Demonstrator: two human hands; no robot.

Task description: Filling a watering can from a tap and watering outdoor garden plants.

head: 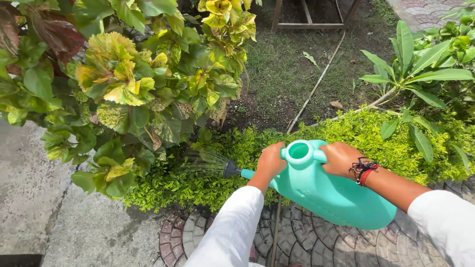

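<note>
Above the curved grey paving bricks (307,237), a turquoise plastic watering can (331,195) is tilted toward a low yellow-green hedge (376,138). Its dark sprinkler head (230,169) sprays fine streams of water into the foliage. The left hand (270,162) is closed around the can's front near the spout; the right hand (340,158), with red and black thread bands at the wrist, is wrapped round the handle beside the filler opening. A large croton shrub with green and yellow leaves (128,84) stands to the left.

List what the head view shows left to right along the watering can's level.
Concrete slab → big leafy shrub → sprinkler head → left hand → filler opening → right hand → wrist bands.
</note>
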